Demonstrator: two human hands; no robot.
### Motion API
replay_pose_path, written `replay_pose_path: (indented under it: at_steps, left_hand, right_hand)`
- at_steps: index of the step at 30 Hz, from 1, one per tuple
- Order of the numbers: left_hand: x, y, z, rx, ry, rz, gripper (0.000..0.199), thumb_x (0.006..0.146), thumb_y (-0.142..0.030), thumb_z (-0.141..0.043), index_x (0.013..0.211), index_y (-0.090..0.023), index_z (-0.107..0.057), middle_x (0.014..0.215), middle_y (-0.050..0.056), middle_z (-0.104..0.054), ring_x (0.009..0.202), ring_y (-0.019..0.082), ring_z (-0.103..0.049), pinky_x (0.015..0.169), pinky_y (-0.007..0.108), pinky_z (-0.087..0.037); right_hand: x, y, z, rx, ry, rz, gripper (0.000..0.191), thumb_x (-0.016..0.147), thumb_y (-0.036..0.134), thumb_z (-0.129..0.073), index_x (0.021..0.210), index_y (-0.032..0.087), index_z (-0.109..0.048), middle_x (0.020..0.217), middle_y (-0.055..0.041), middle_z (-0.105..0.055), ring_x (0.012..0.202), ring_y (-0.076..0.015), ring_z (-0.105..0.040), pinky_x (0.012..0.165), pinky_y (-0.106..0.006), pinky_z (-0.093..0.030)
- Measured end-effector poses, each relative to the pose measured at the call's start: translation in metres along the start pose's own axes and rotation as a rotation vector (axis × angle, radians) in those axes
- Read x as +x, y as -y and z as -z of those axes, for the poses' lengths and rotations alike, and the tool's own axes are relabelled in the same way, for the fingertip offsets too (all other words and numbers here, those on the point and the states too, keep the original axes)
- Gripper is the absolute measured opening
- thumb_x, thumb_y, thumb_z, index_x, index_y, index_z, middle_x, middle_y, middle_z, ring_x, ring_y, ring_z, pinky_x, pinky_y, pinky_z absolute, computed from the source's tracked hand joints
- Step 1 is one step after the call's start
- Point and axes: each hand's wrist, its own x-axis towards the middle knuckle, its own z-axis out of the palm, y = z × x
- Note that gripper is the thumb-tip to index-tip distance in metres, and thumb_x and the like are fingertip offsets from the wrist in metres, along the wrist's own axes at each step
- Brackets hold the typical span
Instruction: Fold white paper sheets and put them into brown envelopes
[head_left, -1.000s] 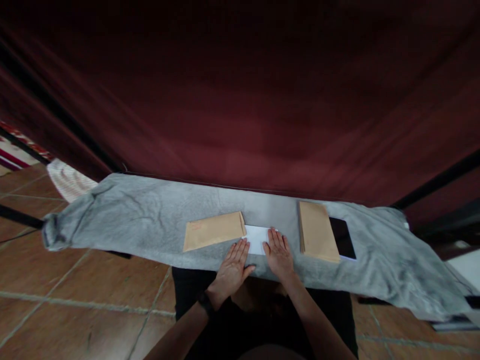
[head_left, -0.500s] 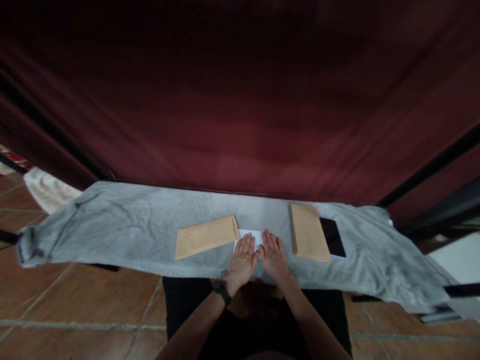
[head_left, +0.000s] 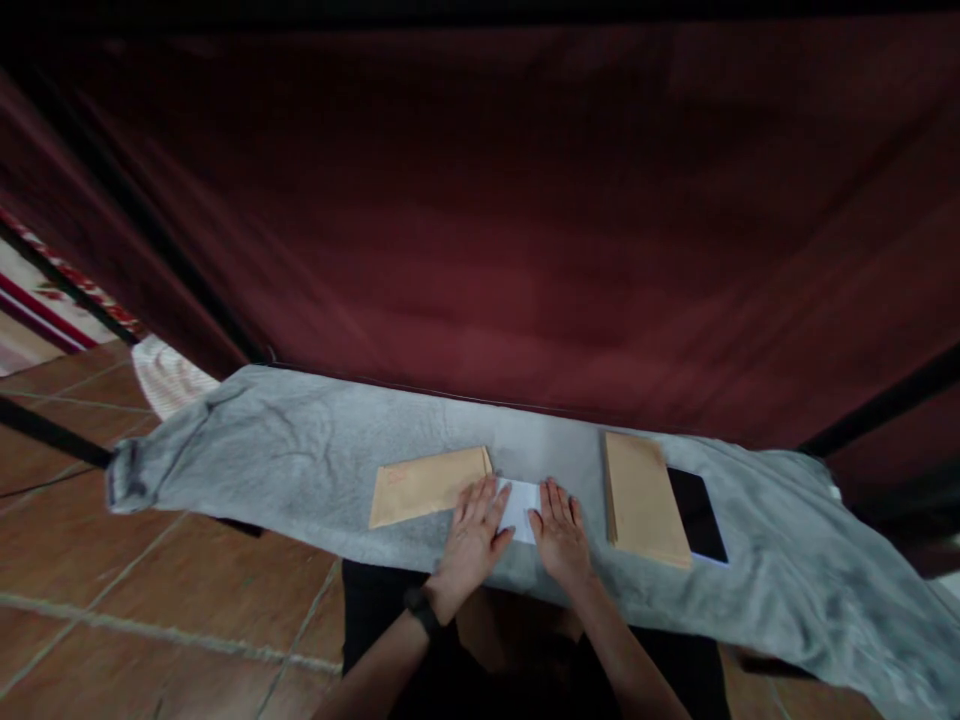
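Note:
A small white sheet of paper (head_left: pixel 519 508) lies on the grey cloth in front of me, with part of it covered by my hands. My left hand (head_left: pixel 475 530) rests flat on its left side, fingers stretched out, a dark band around the wrist. Flat on the right edge of the paper lies my right hand (head_left: pixel 561 532), fingers extended. A brown envelope (head_left: pixel 427 486) is just left of my left hand, its right end close to the fingers. To the right of my right hand sits a stack of brown envelopes (head_left: pixel 646 500).
A dark-screened phone or tablet (head_left: pixel 699 514) lies partly under the envelope stack. The grey cloth (head_left: pixel 300 440) drapes over a long narrow surface. Behind it hangs a dark red curtain (head_left: pixel 480 250) between black poles. Brown tiles (head_left: pixel 187 600) cover the floor.
My hands have spread apart, the left one moving left, so more of the white paper shows between them. The camera view has shifted and tilted slightly.

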Motion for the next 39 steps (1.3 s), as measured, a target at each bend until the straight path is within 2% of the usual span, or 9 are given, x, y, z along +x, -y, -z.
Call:
replay_pose_path:
  at_steps: [3,7,10,16,20,24,28,32,39]
  left_hand:
    - [0.016,0.035,0.020,0.039,-0.001,0.134,0.091,0.082,-0.053,-0.067,0.157,-0.027,-0.021,0.163,0.015,-0.021,0.150,0.038,-0.017,0.117,0.064,-0.017]
    - [0.035,0.078,0.038,-0.007,0.273,0.250,0.111,0.068,-0.064,-0.073,0.157,-0.024,-0.020,0.161,0.023,-0.020,0.149,0.043,-0.013,0.113,0.068,-0.015]
    - [0.042,0.094,0.044,-0.054,0.416,0.271,0.118,0.064,-0.066,-0.073,0.157,-0.021,-0.018,0.160,0.026,-0.022,0.149,0.042,-0.014,0.113,0.067,-0.012]
    - [0.047,0.097,0.050,-0.066,0.383,0.221,0.119,0.055,-0.061,-0.077,0.155,-0.023,-0.026,0.152,0.021,-0.040,0.143,0.040,-0.032,0.114,0.058,-0.019]
    - [0.046,0.097,0.051,-0.075,0.343,0.211,0.117,0.056,-0.062,-0.075,0.155,-0.027,-0.025,0.152,0.018,-0.040,0.138,0.042,-0.037,0.110,0.057,-0.026]
    - [0.040,0.097,0.051,-0.097,0.266,0.180,0.116,0.056,-0.062,-0.076,0.155,-0.027,-0.025,0.143,0.014,-0.047,0.132,0.039,-0.041,0.112,0.053,-0.022]
    - [0.032,0.092,0.052,-0.103,0.152,0.149,0.117,0.058,-0.058,-0.078,0.156,-0.029,-0.021,0.134,0.011,-0.051,0.128,0.036,-0.043,0.115,0.055,-0.017]
    - [0.022,0.085,0.052,-0.095,0.087,0.079,0.115,0.060,-0.054,-0.079,0.156,-0.031,-0.020,0.135,0.011,-0.049,0.128,0.035,-0.042,0.116,0.055,-0.015]
    - [0.012,0.096,0.062,-0.097,0.161,0.064,0.118,0.059,-0.057,-0.078,0.156,-0.030,-0.018,0.143,0.012,-0.044,0.135,0.037,-0.037,0.116,0.057,-0.014]
  right_hand:
    - [-0.001,-0.002,-0.004,0.001,-0.026,0.008,0.056,0.102,0.036,-0.028,0.150,0.012,-0.039,0.156,-0.0140,-0.037,0.144,-0.0288,-0.036,0.118,-0.049,-0.022]
    - [0.000,-0.003,-0.006,-0.006,-0.020,0.014,0.057,0.101,0.038,-0.029,0.150,0.011,-0.039,0.156,-0.0144,-0.036,0.144,-0.0293,-0.035,0.118,-0.050,-0.022]
    - [-0.001,-0.004,-0.008,0.001,-0.015,0.016,0.058,0.100,0.038,-0.029,0.149,0.009,-0.041,0.156,-0.0156,-0.036,0.143,-0.0297,-0.036,0.118,-0.051,-0.023]
    - [0.010,0.002,0.002,0.178,-0.055,-0.017,0.055,0.096,0.034,-0.035,0.141,0.008,-0.052,0.152,-0.0166,-0.044,0.141,-0.0307,-0.041,0.117,-0.050,-0.028]
    - [0.036,0.029,0.018,0.636,-0.035,-0.025,0.051,0.094,0.033,-0.035,0.134,0.013,-0.058,0.137,-0.0145,-0.060,0.125,-0.0248,-0.057,0.108,-0.041,-0.043]
    - [0.068,0.063,0.023,1.070,0.071,-0.136,0.047,0.085,0.041,-0.047,0.122,0.019,-0.066,0.121,-0.0110,-0.069,0.105,-0.0252,-0.065,0.093,-0.039,-0.052]
    - [0.087,0.082,0.017,1.122,0.138,-0.130,0.038,0.081,0.045,-0.052,0.102,0.021,-0.072,0.095,-0.0058,-0.074,0.090,-0.0241,-0.067,0.081,-0.035,-0.053]
    - [0.092,0.089,0.015,1.129,0.235,-0.087,0.032,0.076,0.051,-0.059,0.076,0.020,-0.070,0.073,-0.0014,-0.068,0.071,-0.0204,-0.062,0.067,-0.030,-0.050]
    - [0.089,0.081,0.028,1.067,0.239,-0.072,0.037,0.079,0.055,-0.052,0.071,0.021,-0.064,0.068,-0.0003,-0.064,0.069,-0.0189,-0.059,0.064,-0.028,-0.046]
